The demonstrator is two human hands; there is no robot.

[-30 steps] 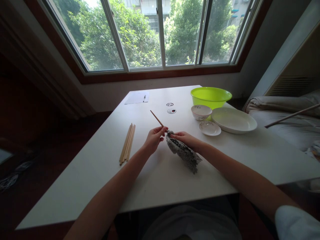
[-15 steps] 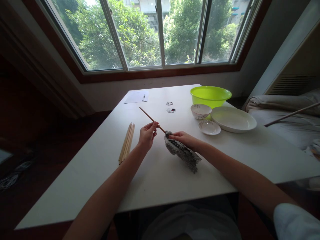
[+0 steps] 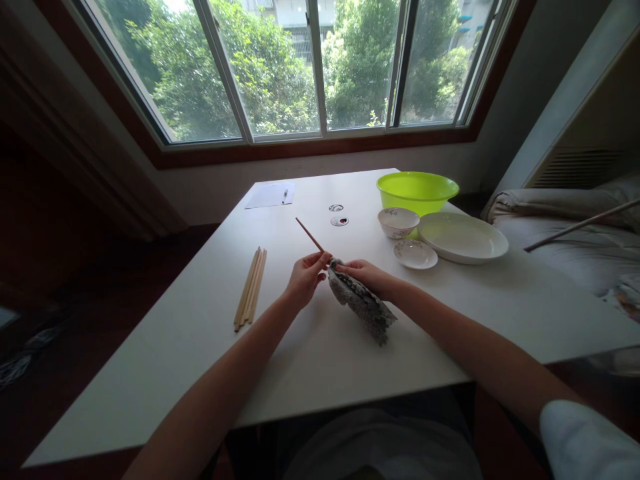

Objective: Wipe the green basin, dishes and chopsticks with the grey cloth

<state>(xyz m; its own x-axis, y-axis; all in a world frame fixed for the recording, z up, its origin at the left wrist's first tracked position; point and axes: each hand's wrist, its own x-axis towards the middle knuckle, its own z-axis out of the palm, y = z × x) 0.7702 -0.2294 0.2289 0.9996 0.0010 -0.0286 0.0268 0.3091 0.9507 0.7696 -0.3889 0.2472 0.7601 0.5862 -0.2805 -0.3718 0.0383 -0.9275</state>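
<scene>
A thin wooden chopstick (image 3: 309, 233) slants up and left from between my hands. My left hand (image 3: 306, 277) pinches it close to a grey fuzzy cloth (image 3: 361, 303). My right hand (image 3: 369, 277) is closed on the cloth's bunched top, which wraps around the stick's lower end; the rest of the cloth hangs down to the right over the table. Left of my left hand lies a bundle of several pale chopsticks (image 3: 251, 290) on the white table (image 3: 175, 373).
On the right stand a lime green basin (image 3: 417, 190), a patterned bowl (image 3: 398, 223), a small plate (image 3: 415, 255) and a large white oval dish (image 3: 463, 238). Farther back lie a paper sheet (image 3: 265, 195) with a pen (image 3: 285, 196) and two round table cutouts (image 3: 339, 221).
My left hand has slid down the chopstick toward the cloth, and less of the stick sticks out beyond it. My right hand keeps its hold on the cloth. The view has shifted slightly.
</scene>
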